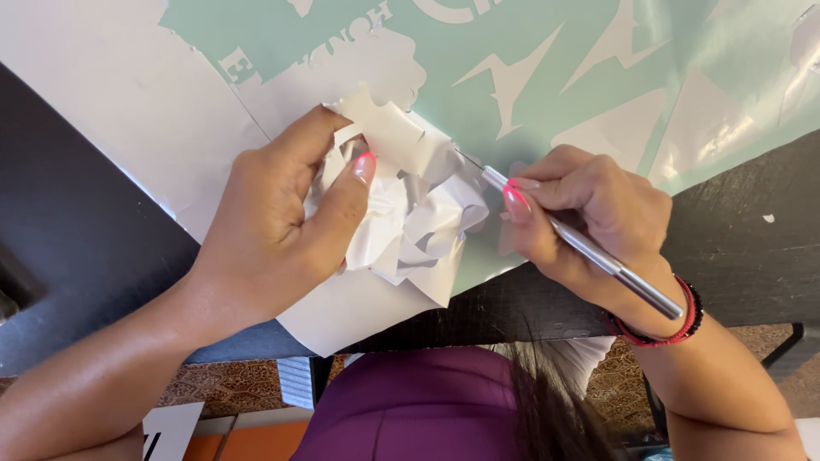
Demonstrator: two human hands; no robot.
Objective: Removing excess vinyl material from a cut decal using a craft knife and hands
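My left hand [286, 218] grips a crumpled wad of white vinyl scraps [410, 213] pulled up from a mint-green vinyl sheet [530, 51] with white cut-out shapes. My right hand [589, 209] holds a thin silver weeding tool [589, 248] like a pen. Its fine tip points left and touches the wad near the sheet's lower edge. The wad still joins a white backing flap [342, 312] that hangs over the table's front edge.
The sheet lies on a black table [77, 230] that runs to both sides. Red and black bead bracelets [675, 329] circle my right wrist. Below the table edge I see a purple garment [418, 410], dark hair and a patterned floor.
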